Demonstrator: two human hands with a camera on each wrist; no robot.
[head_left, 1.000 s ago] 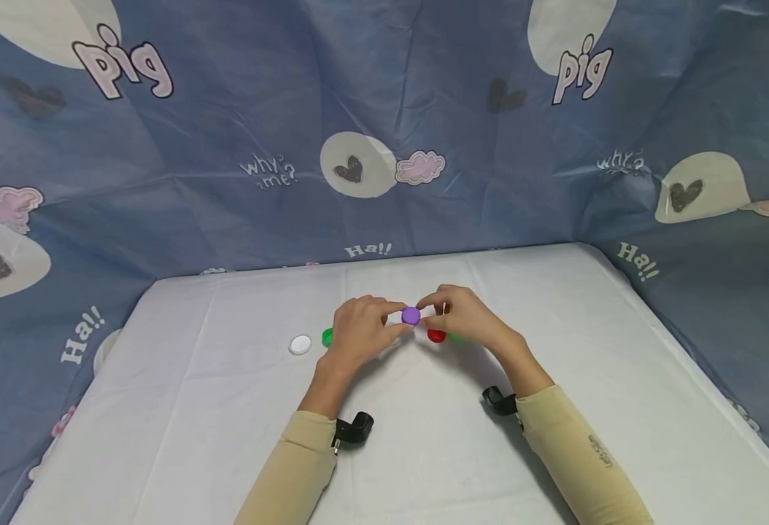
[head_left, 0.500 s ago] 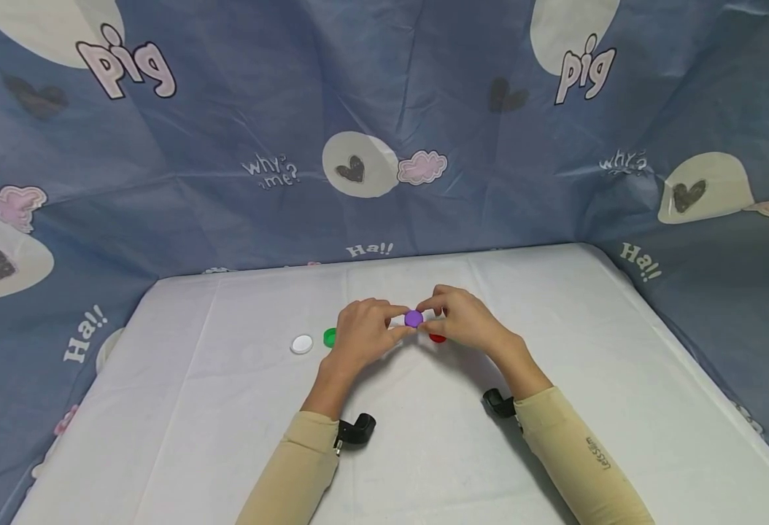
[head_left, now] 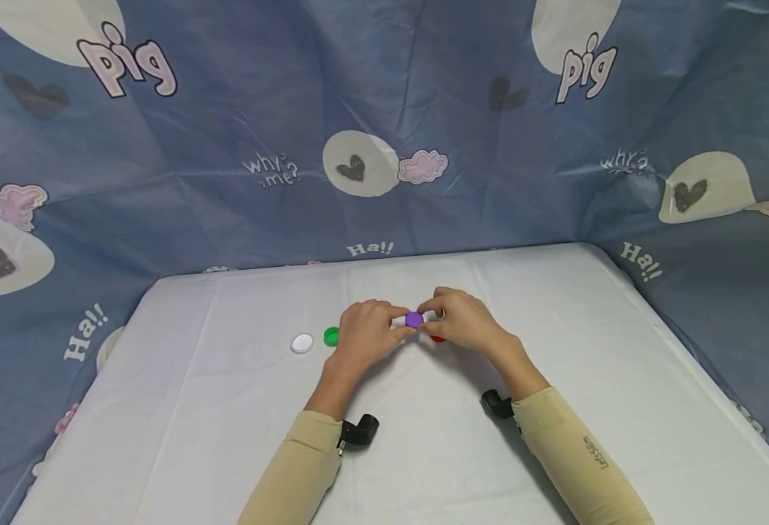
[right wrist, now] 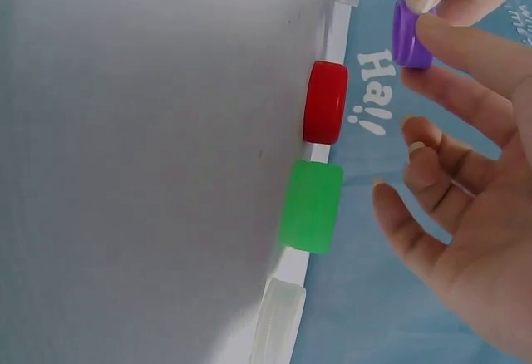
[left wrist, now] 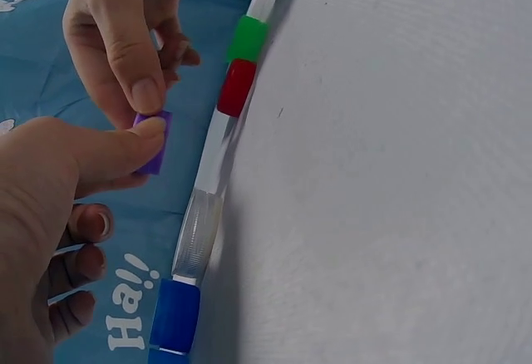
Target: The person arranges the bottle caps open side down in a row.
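Note:
Above the table, a small purple bottle cap (head_left: pixel 414 320) is between my two hands. My left hand (head_left: pixel 366 332) pinches its left side with thumb and index finger. On the other side, the thumb and index finger of my right hand (head_left: pixel 466 319) pinch it too. In the right wrist view the cap (right wrist: pixel 406 36) is tilted on edge, and the right hand's other fingers are loosely bent. A red cap (head_left: pixel 438 338) lies on the table, partly hidden under my right hand. The left wrist view shows that red cap (left wrist: pixel 237 88) beside a bright green cap (left wrist: pixel 247 40).
To the left on the white-covered table (head_left: pixel 240 437) lie a white cap (head_left: pixel 302 343) and a green cap (head_left: pixel 331 336). The left wrist view shows a clear ridged cap (left wrist: pixel 198 233) and a blue cap (left wrist: pixel 175 314). A blue printed cloth (head_left: pixel 476 204) hangs behind.
The purple cap and both hands have shifted very slightly down and right in the head view. The grip stays the same; the right hand covers more of the red cap and hides the bright green one.

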